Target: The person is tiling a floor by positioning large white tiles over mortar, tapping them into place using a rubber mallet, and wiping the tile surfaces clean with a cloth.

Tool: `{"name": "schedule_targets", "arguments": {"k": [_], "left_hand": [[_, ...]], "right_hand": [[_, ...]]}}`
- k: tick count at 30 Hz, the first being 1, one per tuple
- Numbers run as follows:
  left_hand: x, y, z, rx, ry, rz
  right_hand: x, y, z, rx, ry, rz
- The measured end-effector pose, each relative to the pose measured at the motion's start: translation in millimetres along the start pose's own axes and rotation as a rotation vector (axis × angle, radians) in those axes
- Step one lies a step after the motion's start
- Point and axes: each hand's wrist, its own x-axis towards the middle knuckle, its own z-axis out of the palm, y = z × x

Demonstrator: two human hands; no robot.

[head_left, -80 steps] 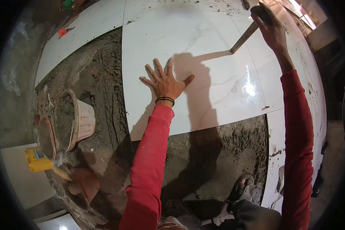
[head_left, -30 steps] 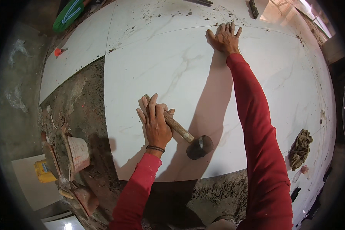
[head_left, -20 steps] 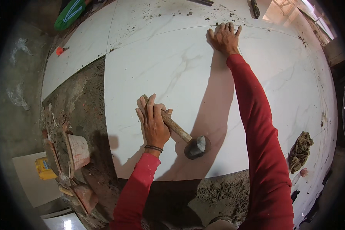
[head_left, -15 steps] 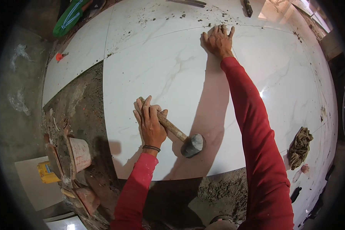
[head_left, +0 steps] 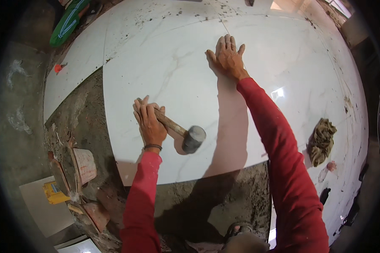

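Observation:
My left hand (head_left: 152,126) holds a rubber mallet (head_left: 193,140) by its wooden handle, fingers fairly straight. The dark mallet head with its grey face points right, over a large white marbled tile (head_left: 169,84). Whether that hand rests on the tile is hard to tell. Farther off, my right hand (head_left: 229,59) lies with fingers spread near the tile's right-hand seam, holding nothing. Along the tile's near and left edges, rough grey mortar (head_left: 82,109) is exposed.
A crumpled brown cloth (head_left: 322,141) lies on the tiles at right. At left are a mortar-stained bucket (head_left: 84,165), a yellow packet (head_left: 55,193) and a small orange object (head_left: 58,68). Someone's green-clad leg (head_left: 67,23) shows at far left. Dirt crumbs dot the far tiles.
My right hand has drawn back toward me from the tile's far edge. The mallet head has swung slightly away from me, still in my left hand. The whole view has shifted a little.

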Motion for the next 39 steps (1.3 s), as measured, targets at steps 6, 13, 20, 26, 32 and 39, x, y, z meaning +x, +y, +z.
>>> {"name": "schedule_targets", "arguments": {"k": [6,13,20,26,32,39], "left_hand": [[-3.7,-3.8,19.4,0.048,0.060,0.053],[-31.2,-5.9,12.7,0.018,0.096,0.042],[-77.8,10.0,-10.4,0.027,-0.001,0.073],[-102.2,15.7,-52.5,-0.008,-0.136,0.095],[-104.3,-2.9,-78.5,-0.288,-0.142,0.033],[-101.9,104.1,-100.8,-0.157,0.056,0.215]], "right_hand": [[-106.5,105.3,-59.9,-0.003,-0.271,-0.153],[-234.6,177.7,-157.0,-0.037,-0.555,-0.090],[-267.0,156.9,-176.4,-0.003,-0.680,0.004],[-279.4,144.6,-176.0,-0.002,-0.655,0.045],[-271.3,143.9,-176.8,0.087,-0.632,0.044],[-290.6,135.8,-210.6,-0.014,-0.589,0.072]]}}
